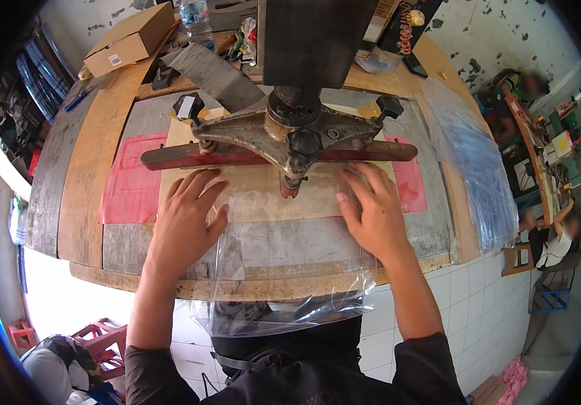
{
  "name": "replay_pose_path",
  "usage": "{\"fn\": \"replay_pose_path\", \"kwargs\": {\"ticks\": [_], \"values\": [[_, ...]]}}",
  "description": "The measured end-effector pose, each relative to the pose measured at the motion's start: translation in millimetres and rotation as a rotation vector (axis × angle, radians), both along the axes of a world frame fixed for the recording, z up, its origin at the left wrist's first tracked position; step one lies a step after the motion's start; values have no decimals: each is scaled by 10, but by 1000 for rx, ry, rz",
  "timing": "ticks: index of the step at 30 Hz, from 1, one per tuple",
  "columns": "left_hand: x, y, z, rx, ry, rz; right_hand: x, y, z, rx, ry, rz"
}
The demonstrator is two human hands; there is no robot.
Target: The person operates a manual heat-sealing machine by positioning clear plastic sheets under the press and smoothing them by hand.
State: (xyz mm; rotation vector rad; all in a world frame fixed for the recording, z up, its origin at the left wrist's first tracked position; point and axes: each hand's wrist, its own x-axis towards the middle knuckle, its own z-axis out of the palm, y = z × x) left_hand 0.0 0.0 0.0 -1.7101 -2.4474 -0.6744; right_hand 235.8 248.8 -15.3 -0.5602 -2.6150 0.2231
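A clear plastic sheet (284, 270) lies over the front of the work table, and its near end hangs past the table edge toward my body. My left hand (192, 212) rests on the sheet's left side with its fingers spread forward. On the right side, my right hand (375, 212) lies with fingers stretched out and the thumb apart. Both sets of fingertips are close to the long red-edged bar (230, 156) of a press. Above the bar is the dark metal press head (294, 128) with its black knobs. A pale board (290, 210) lies underneath, with pink sheets (132, 179) at its sides.
A stack of clear plastic sheets (476, 175) lies along the table's right side. At the back left are a cardboard box (128, 44), a water bottle (197, 23) and loose tools. Other people sit far right near a machine. A red stool (105, 341) stands on the floor at left.
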Motion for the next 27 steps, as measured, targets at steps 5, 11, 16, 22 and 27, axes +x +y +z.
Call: {"fn": "replay_pose_path", "kwargs": {"ticks": [5,11,16,22,27], "values": [[13,21,-22,22,-30,6,-75,-97,37,45,-63,101],[12,8,-11,16,-46,7,-159,-219,88,137,-132,71],[9,-16,-9,17,-46,6,-193,-251,69,152,-160,64],[5,-8,-28,15,-49,-2,-181,-235,55,167,-162,63],[2,-16,-22,27,-43,-4,-193,-241,72,160,-154,70]]}}
